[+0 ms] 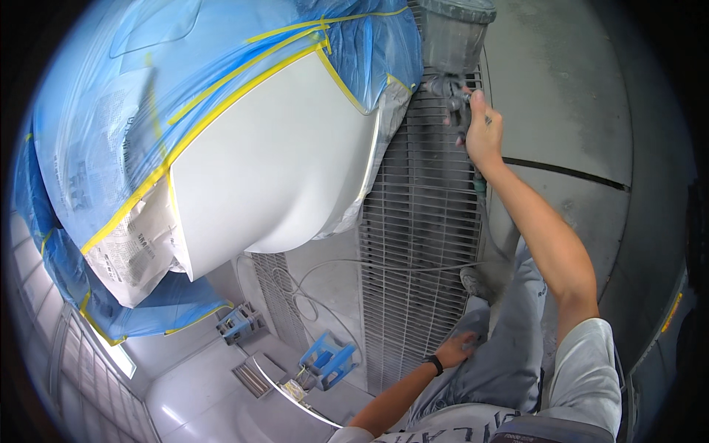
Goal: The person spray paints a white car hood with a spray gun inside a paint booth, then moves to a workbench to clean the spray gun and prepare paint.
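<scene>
My right hand point(483, 133) is wrapped round the handle of a spray gun point(456, 102), raised at the upper right. On top of the gun sits a cloudy grey paint cup point(456, 33). An air hose point(490, 229) runs down from a green fitting point(480, 186) below that hand. Left of the gun, apart from it, is a smooth white car body panel point(277, 151), framed by yellow masking tape point(214, 122). Low beside my grey trousers hangs my left hand point(456, 349), holding nothing, its fingers loosely apart. A black band is round that wrist.
Blue plastic sheeting point(244, 55) and printed masking paper point(136, 240) cover the rest of the car. Metal floor grating point(413, 221) runs beside it. The hose loops across the floor near a blue plastic stool point(327, 359). A grey wall point(657, 221) stands at the right.
</scene>
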`<state>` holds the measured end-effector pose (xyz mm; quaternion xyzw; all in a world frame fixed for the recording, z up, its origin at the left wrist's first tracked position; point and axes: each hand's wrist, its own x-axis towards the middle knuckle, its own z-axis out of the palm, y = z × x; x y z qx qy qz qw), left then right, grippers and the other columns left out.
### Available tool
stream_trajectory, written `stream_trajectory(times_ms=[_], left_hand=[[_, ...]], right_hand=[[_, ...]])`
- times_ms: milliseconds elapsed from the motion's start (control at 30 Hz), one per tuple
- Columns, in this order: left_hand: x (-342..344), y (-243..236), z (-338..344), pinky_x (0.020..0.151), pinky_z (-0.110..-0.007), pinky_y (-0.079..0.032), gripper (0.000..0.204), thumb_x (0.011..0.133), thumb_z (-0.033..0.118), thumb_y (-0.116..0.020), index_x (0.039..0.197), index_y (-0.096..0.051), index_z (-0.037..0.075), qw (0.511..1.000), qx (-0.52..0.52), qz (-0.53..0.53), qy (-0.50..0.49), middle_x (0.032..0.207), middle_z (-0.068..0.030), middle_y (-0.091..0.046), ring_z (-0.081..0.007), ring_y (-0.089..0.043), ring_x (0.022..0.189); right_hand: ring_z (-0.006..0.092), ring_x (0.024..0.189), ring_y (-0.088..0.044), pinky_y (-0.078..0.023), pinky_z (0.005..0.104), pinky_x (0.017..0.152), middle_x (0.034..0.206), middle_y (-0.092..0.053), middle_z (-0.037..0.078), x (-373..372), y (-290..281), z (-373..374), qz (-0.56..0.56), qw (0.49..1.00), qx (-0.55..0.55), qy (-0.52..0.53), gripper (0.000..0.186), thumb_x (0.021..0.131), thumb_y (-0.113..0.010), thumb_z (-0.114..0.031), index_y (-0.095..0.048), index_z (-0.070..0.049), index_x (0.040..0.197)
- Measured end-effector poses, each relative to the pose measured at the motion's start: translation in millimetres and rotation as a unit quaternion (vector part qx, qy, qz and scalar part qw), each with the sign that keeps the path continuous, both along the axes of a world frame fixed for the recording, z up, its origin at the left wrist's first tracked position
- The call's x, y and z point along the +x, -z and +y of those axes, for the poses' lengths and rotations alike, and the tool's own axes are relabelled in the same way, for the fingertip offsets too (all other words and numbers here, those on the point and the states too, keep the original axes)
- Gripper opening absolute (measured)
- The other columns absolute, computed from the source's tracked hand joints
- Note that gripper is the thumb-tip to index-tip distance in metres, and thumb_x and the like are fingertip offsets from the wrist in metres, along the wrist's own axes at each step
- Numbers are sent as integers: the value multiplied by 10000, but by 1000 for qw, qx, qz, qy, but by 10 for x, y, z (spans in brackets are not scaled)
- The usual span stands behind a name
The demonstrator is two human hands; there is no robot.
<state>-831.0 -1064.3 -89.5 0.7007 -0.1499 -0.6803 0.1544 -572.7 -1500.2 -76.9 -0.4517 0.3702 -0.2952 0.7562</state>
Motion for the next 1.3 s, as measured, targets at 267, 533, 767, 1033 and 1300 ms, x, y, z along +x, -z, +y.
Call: stream_trajectory(times_ms=[267, 533, 767, 1033, 1300], left_hand=[[51, -32, 166, 1068, -426, -472, 593, 947, 296, -635, 1465, -471, 56, 999, 33, 24, 0, 1411, -192, -590, -341, -577, 1292], [140, -16, 105, 1075, -441, -476, 577, 957, 280, -628, 1481, -473, 96, 998, 59, 1, 5, 1386, -154, -612, -337, -583, 1284], [109, -25, -24, 1085, -446, -471, 563, 962, 257, -631, 1478, -472, 99, 999, 37, 20, 14, 1399, -151, -601, -330, -578, 1292], [189, 76, -133, 1058, -446, -488, 514, 950, 283, -649, 1409, -517, 97, 999, 12, -32, -4, 1364, -133, -629, -321, -591, 1279], [21, 105, -75, 1068, -418, -478, 556, 951, 293, -630, 1451, -495, 90, 999, 33, 16, -11, 1360, -132, -637, -309, -591, 1285]], right_hand=[[133, 710, -685, -492, 238, 484, 903, -730, 119, -642, -639, 582, -225, 918, 134, -299, 754, 1076, -297, -560, -589, 95, 1309], [185, 857, -715, -511, 235, 516, 1012, -719, 175, -402, -1193, 210, -135, 976, -9, -168, 780, 1073, -261, -585, -517, 103, 1337], [108, 702, -688, -511, 218, 490, 902, -736, 107, -80, -2314, 391, -342, 875, 44, -340, 824, 1043, -268, -664, -620, 52, 1246], [163, 731, -701, -486, 236, 461, 864, -711, 140, 423, -1751, -220, -223, 942, 28, -250, 825, 1043, -209, -663, -578, 17, 1329], [146, 676, -673, -481, 267, 455, 829, -717, 112, 244, -383, -894, 64, 997, -11, 45, 650, 1074, -352, -549, -665, -3, 1238]])
